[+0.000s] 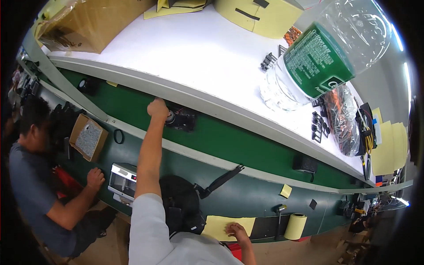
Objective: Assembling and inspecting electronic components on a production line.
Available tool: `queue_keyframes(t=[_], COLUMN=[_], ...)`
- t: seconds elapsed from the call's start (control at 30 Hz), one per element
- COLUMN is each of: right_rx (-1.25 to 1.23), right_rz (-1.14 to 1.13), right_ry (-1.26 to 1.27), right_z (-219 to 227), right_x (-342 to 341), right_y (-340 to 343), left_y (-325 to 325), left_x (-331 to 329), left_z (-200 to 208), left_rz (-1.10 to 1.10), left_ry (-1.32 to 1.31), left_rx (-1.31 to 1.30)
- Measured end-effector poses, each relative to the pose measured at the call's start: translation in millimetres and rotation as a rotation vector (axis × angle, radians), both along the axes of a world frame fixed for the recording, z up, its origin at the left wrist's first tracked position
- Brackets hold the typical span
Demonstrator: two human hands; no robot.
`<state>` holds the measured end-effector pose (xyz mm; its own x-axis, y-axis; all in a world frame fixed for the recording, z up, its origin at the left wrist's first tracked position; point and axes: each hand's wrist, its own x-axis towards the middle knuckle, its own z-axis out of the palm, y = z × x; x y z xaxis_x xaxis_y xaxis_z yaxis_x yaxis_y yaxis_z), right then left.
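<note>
My left arm stretches forward under the raised white shelf, and my left hand [157, 108] is closed; whatever it holds is hidden. Right beside it, on the green bench, lie dark items in a clear plastic bag [183, 120] and a round silver-and-black part [170, 117]. Near the bench's front edge, my right hand [237, 231] rests on a yellow sheet [218, 224], its fingers loosely bent and apart. A black bag with a strap [179, 194] sits between my two arms.
Overhead, the white shelf [185, 57] carries a clear bottle with a green label [318, 62], a cardboard box [92, 26] and black plastic parts [318, 126]. A hammer [279, 216] and yellow roll [295, 226] lie right. A co-worker [37, 176] sits left, beside a silver machine [123, 182].
</note>
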<state>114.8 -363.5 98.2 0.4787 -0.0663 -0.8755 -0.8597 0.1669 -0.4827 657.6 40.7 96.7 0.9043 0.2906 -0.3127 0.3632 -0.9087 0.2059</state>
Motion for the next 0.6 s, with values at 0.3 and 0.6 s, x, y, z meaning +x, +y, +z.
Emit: queue_keyframes(t=[0.3,0.6], right_rx=[-0.058,-0.075], right_rz=[-0.062,-0.043], right_ry=[-0.008,0.02], right_z=[-1.9,-6.9], right_x=[0.3,-1.3], right_y=[-5.6,-4.9], left_y=[-22.3,-33.1], left_x=[13.1,37.0], left_z=[-28.0,-7.0], left_rz=[-0.523,-0.701], left_ry=[-0.543,-0.502], left_rx=[-0.129,-0.162])
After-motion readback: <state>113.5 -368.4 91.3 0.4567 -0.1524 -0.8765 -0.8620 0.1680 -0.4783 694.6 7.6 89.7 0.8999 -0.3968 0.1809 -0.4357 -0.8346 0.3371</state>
